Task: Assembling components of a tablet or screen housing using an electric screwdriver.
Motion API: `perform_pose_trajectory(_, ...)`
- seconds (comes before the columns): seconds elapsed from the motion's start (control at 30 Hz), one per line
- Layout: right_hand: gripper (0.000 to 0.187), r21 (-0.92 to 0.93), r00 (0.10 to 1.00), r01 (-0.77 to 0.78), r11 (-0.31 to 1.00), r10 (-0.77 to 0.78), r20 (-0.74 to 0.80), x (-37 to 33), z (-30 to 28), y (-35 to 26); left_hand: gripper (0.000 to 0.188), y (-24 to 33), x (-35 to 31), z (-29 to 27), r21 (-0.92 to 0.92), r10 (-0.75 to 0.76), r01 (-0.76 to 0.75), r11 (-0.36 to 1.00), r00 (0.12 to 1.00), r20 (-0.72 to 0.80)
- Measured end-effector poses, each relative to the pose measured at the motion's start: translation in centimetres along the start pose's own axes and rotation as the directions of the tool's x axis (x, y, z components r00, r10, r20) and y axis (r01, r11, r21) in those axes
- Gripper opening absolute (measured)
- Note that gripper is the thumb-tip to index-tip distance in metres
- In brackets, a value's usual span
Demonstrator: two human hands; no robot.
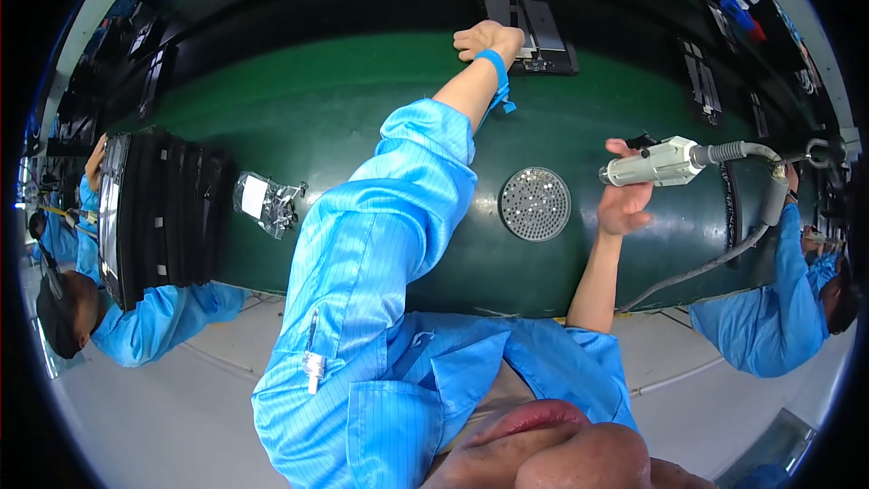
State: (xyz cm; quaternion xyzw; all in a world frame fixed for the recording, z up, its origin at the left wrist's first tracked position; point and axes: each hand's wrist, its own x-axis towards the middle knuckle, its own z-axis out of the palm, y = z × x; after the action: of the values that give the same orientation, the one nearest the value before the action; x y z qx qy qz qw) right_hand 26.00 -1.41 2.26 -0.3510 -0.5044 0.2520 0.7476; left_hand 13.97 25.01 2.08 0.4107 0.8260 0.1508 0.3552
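The corded tool [672,161] is pale and roughly cylindrical.

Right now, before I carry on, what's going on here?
The person's left hand is stretched out to the near side of a dark flat unit with grey strips; whether it touches the unit, I can't tell. The right hand holds a pale corded tool above the green table, its tip pointing left. Between the forearms sits a round grey tray with small shiny pieces. A stack of black panels stands at left.
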Motion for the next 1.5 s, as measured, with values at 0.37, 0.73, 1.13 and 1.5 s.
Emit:
perform_pose_trajectory(0.37, 0.081, -0.069, 0.988, -0.147, 0.987, 0.149, 0.026, -0.4, 4.8, -5.0, 0.077, -3.3, 1.9, -2.8, -0.384, 0.471, -0.459, 0.802, 0.880, -0.067)
perform_pose_trajectory(0.73, 0.046, -0.262, 0.999, -0.034, 0.964, 0.033, -0.009, -4.1, 5.4, -6.3, 0.086, -27.2, -9.1, -15.3, -0.668, 0.594, -0.323, 0.671, 0.773, 0.223)
perform_pose_trajectory(1.13, 0.078, -0.005, 0.990, 0.141, 0.990, -0.141, -0.019, -3.7, 8.1, -2.3, 0.083, -32.9, -14.1, -16.4, -0.375, 0.551, -0.479, 0.794, 0.828, 0.108)
perform_pose_trajectory(1.5, 0.062, 0.235, 0.990, -0.023, 0.972, -0.010, 0.137, -5.4, 7.0, 1.7, 0.039, -36.3, -11.4, -14.9, -0.054, 0.800, -0.809, 0.585, 0.586, -0.131)
